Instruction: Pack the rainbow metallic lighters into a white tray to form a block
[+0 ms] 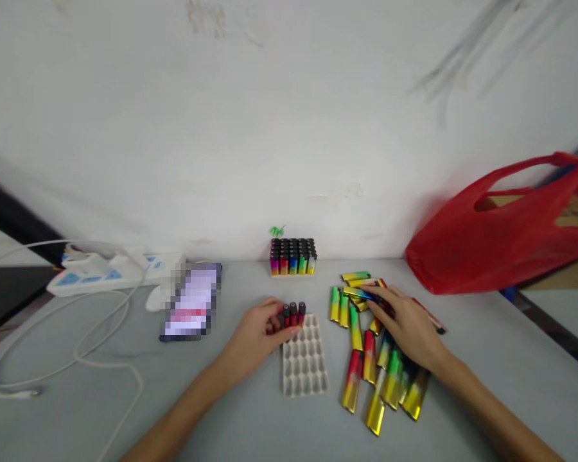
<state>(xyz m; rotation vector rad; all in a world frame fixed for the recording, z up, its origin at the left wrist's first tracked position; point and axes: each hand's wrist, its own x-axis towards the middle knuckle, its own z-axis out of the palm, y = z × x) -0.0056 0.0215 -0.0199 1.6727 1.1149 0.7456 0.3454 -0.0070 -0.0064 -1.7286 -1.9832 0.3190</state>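
Observation:
My left hand (pixel 264 327) is closed around several red lighters (pixel 293 314) with black tops. They stand upright at the far end of a pale tray (pixel 305 389) with rows of small pockets; whether they sit in the pockets or are held just above is hidden by the fingers. On the right, my right hand (pixel 404 321) reaches over a loose pile of shiny lighters (pixel 394 378) in yellow, green, red and blue. Its thumb and fingers close on the end of a blue-and-yellow lighter (pixel 356 293) at the back of the pile.
Against the wall stands a full block of upright lighters (pixel 293 258). At left lie a phone (pixel 192 301), a white power strip (pixel 120 273) and a looping white cable (pixel 101 364). A red bag (pixel 491 231) stands at the right edge of the grey table (pixel 250 417).

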